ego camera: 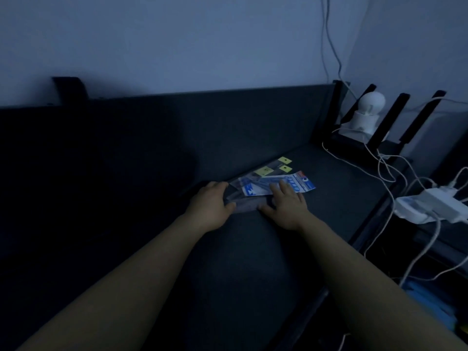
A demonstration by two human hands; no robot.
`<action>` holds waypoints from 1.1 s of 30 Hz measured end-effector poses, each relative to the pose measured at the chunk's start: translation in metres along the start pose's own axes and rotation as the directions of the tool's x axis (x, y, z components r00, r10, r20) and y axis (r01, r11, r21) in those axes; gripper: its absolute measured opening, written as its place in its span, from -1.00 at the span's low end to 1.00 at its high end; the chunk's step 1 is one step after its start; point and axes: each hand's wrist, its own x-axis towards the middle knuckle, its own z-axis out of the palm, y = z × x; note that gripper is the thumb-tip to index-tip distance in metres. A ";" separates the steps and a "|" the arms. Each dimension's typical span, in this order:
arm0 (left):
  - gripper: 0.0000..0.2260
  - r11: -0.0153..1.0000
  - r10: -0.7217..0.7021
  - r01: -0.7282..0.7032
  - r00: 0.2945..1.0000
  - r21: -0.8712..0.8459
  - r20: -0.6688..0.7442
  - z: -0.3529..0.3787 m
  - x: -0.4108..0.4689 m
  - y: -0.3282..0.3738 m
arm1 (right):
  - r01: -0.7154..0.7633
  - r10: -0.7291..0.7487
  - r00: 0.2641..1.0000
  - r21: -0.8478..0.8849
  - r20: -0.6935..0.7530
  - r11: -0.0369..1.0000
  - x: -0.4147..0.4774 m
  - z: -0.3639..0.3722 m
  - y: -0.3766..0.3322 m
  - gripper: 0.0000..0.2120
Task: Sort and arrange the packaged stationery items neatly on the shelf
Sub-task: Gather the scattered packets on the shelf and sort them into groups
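The stationery packs lie fanned on the dark shelf (253, 249), long axes running from the hands outward to the far right. The left hand (211, 202) grips the near ends of the clear packs (236, 185), fingers curled over, thumb below. The right hand (287, 205) rests flat, fingers straight, on the blue-and-white pack (302, 183). The yellow header tags (285, 161) point away from the hands. Printing is blurred and unreadable. Beyond the right hand lie white cables (385, 173) and a power strip (430, 203). A pale wall (177, 46) stands behind.
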 end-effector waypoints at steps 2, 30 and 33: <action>-0.44 1.000 0.024 -0.024 1.000 0.014 0.020 0.006 0.014 0.002 | 0.033 -0.033 0.999 -0.029 0.018 0.999 0.008 0.000 0.006 -0.27; -0.89 0.985 -0.109 0.108 0.994 0.136 0.005 0.001 0.023 0.013 | -0.061 0.062 0.997 -0.025 0.047 0.998 -0.019 -0.019 0.016 -0.24; -0.85 0.994 -0.088 0.089 0.996 0.057 -0.017 0.002 0.019 0.004 | -0.058 0.055 0.995 0.034 0.082 0.998 -0.012 -0.021 0.016 -0.22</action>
